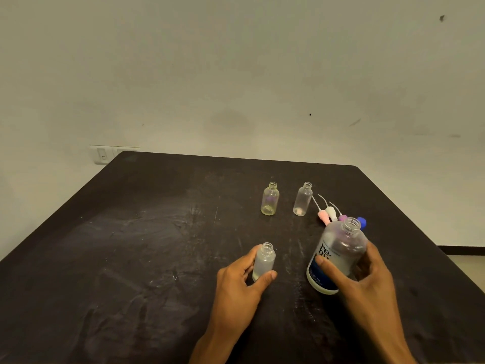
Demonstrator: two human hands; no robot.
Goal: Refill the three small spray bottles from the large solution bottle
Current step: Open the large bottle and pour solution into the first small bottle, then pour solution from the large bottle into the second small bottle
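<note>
Since our right hand [367,279] is wrapped around the large solution bottle [336,256] and our left hand [241,282] grips the near small bottle [264,261], its open neck sits at about 9 o'clock from the big one, both upright. Two more small bottles [270,198] wait at 12, with plenty of bare table [131,245] out at 9.

Label on large solution bottle [336,258]: I read "re-" in bold black letters on its white band, at 4 o'clock in my view.
Second line: cut off by my right hand [367,285].
Fine print on blue band: too small to read.
</note>
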